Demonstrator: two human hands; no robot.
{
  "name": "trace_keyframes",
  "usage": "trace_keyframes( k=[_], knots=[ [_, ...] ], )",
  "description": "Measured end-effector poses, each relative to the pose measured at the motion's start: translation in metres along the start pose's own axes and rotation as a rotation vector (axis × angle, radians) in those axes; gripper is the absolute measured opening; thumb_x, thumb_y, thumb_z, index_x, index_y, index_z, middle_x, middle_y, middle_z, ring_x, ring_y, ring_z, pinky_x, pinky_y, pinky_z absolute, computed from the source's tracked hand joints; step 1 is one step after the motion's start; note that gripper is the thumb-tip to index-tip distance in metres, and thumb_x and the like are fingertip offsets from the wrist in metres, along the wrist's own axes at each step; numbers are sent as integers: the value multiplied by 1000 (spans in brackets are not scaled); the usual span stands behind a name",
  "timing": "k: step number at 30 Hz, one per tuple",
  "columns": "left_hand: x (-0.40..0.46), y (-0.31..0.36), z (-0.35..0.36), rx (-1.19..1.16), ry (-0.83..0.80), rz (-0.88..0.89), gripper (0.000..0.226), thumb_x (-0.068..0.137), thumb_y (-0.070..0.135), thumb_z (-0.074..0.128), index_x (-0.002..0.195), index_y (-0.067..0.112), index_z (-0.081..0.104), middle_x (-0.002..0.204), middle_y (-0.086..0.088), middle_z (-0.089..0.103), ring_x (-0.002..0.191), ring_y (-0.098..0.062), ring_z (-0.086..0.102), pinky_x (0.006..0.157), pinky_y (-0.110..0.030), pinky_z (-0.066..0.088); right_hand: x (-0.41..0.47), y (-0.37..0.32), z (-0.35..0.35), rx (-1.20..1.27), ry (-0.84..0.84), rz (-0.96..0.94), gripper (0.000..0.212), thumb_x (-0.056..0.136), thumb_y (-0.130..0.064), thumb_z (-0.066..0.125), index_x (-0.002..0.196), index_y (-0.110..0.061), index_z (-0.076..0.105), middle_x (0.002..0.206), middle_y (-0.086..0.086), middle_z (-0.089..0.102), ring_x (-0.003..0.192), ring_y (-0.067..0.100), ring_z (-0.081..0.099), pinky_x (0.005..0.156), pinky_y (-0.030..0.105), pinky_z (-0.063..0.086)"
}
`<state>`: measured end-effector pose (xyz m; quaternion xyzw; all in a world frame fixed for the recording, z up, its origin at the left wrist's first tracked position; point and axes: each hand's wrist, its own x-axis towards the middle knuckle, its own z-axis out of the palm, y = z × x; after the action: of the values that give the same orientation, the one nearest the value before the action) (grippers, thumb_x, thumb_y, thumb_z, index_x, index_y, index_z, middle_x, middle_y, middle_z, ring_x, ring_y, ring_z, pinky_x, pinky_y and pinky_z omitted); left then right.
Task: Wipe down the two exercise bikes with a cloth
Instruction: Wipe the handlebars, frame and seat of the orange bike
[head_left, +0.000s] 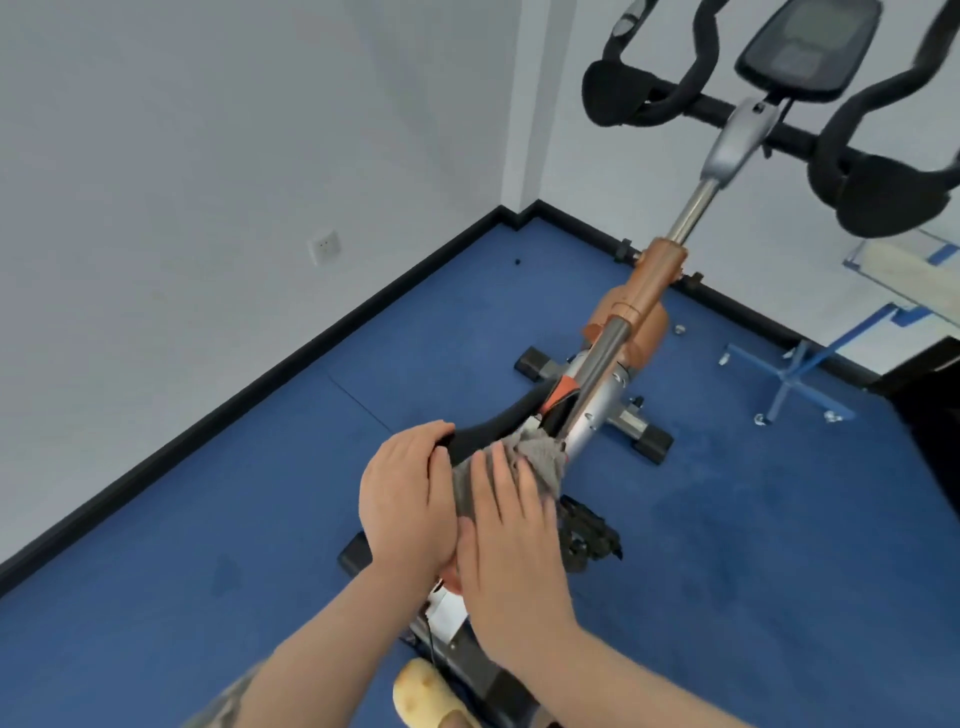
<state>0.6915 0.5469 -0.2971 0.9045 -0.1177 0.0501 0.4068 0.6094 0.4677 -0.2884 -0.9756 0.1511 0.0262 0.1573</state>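
Exercise bike (644, 306) viewed from above its black saddle (493, 428). Grey cloth (540, 460) spread over saddle, pressed flat beneath right hand (511, 551), fingers (506, 480) extended. Left hand (408, 499) beside it, fingers curled over saddle's edge. Handlebars (727, 111) beyond saddle

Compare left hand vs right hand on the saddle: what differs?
Left hand touches the black saddle directly, fingers curled over its edge; right hand lies flat on the grey cloth, fingers straight. Left hand steadies the seat; right hand presses the cloth to wipe. Both rest on the same saddle, side by side and touching.
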Motion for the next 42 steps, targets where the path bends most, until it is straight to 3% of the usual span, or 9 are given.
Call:
trace_keyframes(
  k=[2, 6, 10, 14, 24, 28, 33, 38, 42],
  knots=[
    [0, -4, 2, 17, -1, 40, 41, 92, 27, 34, 113, 24, 70, 112, 14, 68, 106, -2, 53, 89, -26, 42, -8, 9, 1, -31, 3, -96, 58, 99, -37, 19, 152, -14, 28, 159, 6, 26, 146, 22, 23, 117, 48, 22],
    [2, -2, 4, 73, -15, -6, 38, 94, 26, 35, 112, 29, 68, 110, 16, 66, 105, -1, 51, 86, -26, 41, 31, 26, -12, -47, 44, 28, 59, 101, -41, 10, 156, -22, 1, 163, -2, -5, 149, 14, -9, 119, 49, -9],
    [1, -4, 5, 45, -1, -30, 42, 91, 26, 32, 113, 29, 68, 112, 16, 67, 109, -4, 53, 84, -24, 38, -19, 1, 1, 88, 111, 47, 62, 99, -38, 15, 154, -8, 18, 161, 12, 12, 149, 28, 10, 120, 50, 10],
    [5, -5, 6, 53, 2, -47, 43, 90, 28, 32, 113, 31, 68, 112, 16, 66, 109, -5, 53, 83, -23, 36, 3, 8, -1, 102, 99, 45, 60, 102, -36, 20, 155, -9, 11, 163, 8, 1, 150, 24, -5, 121, 41, -3],
    [7, -3, 3, 135, -83, 67, 33, 93, 16, 41, 114, 21, 66, 112, 5, 67, 108, -21, 55, 85, -41, 47, -18, -12, 16, 236, 200, 200, 59, 101, -36, 17, 154, -11, 10, 162, 8, 4, 150, 22, 0, 121, 45, 13],
    [21, -9, -8, 397, -239, 240, 22, 94, 15, 43, 110, 17, 57, 104, -2, 60, 93, -24, 51, 75, -36, 39, 21, -16, 1, 363, 176, 493, 60, 104, -34, 27, 155, -16, 2, 163, 4, 2, 146, 25, 16, 114, 43, 28],
    [35, -15, -14, 322, -327, 313, 14, 92, 14, 46, 103, 16, 54, 100, -1, 55, 89, -22, 46, 73, -35, 35, -21, -62, 20, 30, 120, 564, 68, 95, -43, 4, 155, -11, -3, 162, 12, 0, 148, 30, 6, 118, 45, 17],
    [39, -18, -11, 167, -434, 334, 33, 94, 13, 41, 122, 20, 57, 113, 3, 63, 98, -21, 55, 73, -33, 35, 34, -40, -3, 235, 149, 766, 63, 103, -39, 27, 155, -15, 0, 160, 6, 16, 138, 29, 30, 105, 46, 37],
    [42, -19, -12, 118, -493, 317, 38, 95, 15, 36, 125, 24, 56, 116, 5, 64, 97, -19, 56, 69, -32, 35, 5, -71, 13, 39, 159, 751, 67, 100, -44, 26, 154, -16, -2, 160, 8, 9, 142, 30, 21, 106, 44, 37]
  ],
)
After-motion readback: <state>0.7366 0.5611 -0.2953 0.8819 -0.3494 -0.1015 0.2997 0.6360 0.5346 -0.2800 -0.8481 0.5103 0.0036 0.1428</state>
